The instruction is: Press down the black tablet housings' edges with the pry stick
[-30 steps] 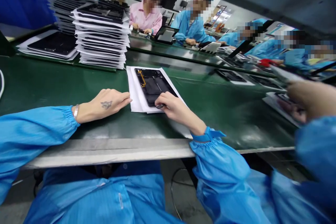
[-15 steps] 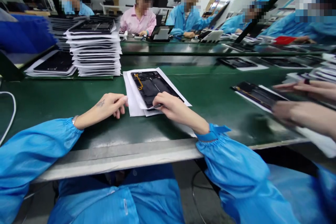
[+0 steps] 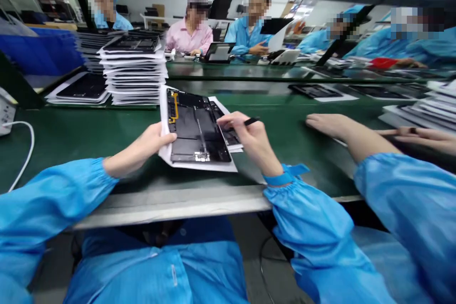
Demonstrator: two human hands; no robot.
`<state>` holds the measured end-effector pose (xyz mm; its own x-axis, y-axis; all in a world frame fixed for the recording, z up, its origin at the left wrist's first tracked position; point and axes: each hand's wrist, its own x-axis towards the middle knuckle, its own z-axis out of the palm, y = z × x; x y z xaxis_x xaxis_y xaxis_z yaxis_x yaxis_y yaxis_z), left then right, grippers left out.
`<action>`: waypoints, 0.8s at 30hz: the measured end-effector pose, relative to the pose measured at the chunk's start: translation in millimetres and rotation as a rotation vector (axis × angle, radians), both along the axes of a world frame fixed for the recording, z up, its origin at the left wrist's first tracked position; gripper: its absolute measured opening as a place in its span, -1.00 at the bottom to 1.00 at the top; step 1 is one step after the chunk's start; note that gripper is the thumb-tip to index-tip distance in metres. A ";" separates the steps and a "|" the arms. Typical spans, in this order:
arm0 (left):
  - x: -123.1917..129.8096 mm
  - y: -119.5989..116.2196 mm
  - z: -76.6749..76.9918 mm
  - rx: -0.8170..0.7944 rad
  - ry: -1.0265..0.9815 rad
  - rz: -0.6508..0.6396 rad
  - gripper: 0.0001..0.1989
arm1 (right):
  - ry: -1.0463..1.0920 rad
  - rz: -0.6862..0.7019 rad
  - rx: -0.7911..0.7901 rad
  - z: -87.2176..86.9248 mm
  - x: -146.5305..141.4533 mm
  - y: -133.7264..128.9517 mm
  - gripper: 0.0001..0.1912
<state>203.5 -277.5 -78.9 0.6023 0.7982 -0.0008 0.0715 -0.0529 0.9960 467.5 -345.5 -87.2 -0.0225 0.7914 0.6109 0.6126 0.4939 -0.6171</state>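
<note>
A black tablet panel (image 3: 194, 128) with a yellow flex strip and bare inner parts lies on a white paper sheet (image 3: 163, 114), and the two are lifted and tilted off the bench. My left hand (image 3: 144, 145) grips their left edge. My right hand (image 3: 247, 140) rests its fingertips on the panel's right side and pinches a slim black pen-like tool (image 3: 251, 121). The tool's tip is hidden by the fingers or points away from the panel; I cannot tell which.
A tall stack of tablets on white sheets (image 3: 131, 71) stands beyond the panel on the green bench mat (image 3: 71, 137). A co-worker's hands (image 3: 338, 128) lie to my right. A white cable (image 3: 24, 152) lies at the left. Several seated workers face me across the bench.
The panel and sheet have risen from the bench and tilted toward me in my left hand. My right hand has moved right, and the co-worker's hands have moved left.
</note>
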 end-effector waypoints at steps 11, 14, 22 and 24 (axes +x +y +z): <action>-123.2 -46.7 -22.4 0.085 0.340 0.064 -0.50 | 0.117 -0.078 -0.019 -4.3 -43.8 -33.2 -0.81; -137.3 -47.0 -21.5 0.370 0.609 0.075 -0.45 | 0.028 0.199 0.022 -7.8 -97.6 -66.3 -0.80; -153.8 -91.8 -38.8 1.090 0.560 0.126 -0.77 | -0.120 0.314 0.072 -49.9 -172.3 -91.1 -0.66; -155.6 -99.6 -47.5 1.060 0.508 0.074 -0.81 | -0.122 0.291 0.087 -55.1 -173.9 -91.6 -0.66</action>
<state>48.0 -377.1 -126.4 0.6763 0.5774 0.4575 0.4852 -0.8164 0.3132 293.6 -437.1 -142.3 -0.3174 0.6858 0.6549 0.5048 0.7069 -0.4955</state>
